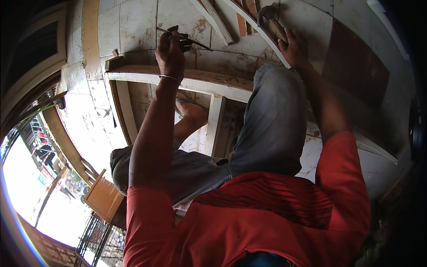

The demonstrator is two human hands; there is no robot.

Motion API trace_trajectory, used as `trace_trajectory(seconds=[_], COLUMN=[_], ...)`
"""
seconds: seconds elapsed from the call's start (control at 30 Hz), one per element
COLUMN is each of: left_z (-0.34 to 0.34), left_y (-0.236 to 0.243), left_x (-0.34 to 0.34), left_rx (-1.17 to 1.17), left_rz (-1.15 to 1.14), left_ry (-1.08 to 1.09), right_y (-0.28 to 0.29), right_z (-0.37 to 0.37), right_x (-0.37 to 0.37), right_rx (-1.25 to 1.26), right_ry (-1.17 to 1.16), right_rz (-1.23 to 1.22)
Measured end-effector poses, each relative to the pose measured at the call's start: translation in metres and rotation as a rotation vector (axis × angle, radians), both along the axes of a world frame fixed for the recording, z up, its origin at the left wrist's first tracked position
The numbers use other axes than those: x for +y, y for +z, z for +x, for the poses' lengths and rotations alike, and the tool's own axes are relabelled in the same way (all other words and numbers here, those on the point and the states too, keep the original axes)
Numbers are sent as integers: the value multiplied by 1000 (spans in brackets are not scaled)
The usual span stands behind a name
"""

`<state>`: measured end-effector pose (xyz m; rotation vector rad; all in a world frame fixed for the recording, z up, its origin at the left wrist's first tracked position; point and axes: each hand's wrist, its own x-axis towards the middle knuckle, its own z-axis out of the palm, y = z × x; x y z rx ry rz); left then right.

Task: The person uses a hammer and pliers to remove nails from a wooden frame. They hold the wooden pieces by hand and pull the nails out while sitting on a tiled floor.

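My left hand (170,51) is closed around a thin, dark, pointed rod (200,45), held slanting above the tiled floor beyond a wooden frame. What kind of tool the rod is, I cannot make out. On the right, my right hand (294,48) grips the wooden handle of a claw hammer (279,31), whose dark metal head lies to the upper left of the fingers. Close beside the hammer runs a white wooden strip (262,32). The white-sided wooden frame (191,84) stretches across in front of me, partly hidden by my raised knee.
Loose wooden strips (214,21) lie on the dirty tiled floor (133,26) at the far side. A dark brown panel (356,62) is at the right. My sandalled foot (191,113) shows inside the frame. An orange-brown board (103,196) stands at lower left, beside a bright opening.
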<state>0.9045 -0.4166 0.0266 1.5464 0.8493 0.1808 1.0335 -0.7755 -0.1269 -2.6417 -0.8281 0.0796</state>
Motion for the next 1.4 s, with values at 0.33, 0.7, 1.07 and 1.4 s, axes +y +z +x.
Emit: trace_trajectory(seconds=[0.33, 0.7, 1.07, 1.4], left_z=[-15, -14, -15, -8], left_y=[-52, -73, -74, -73], left_x=[-26, -33, -41, -55], left_rx=[240, 266, 200, 218], left_rz=[-163, -12, -224, -135], left_ry=[-292, -489, -512, -650], right_y=[-32, -30, 76, 135], right_z=[-19, 14, 36, 35], right_x=[-4, -11, 9, 25], right_rx=[-84, 257, 685, 838], right_ry=[-309, -415, -494, -450], right_rz=[-76, -68, 177, 313])
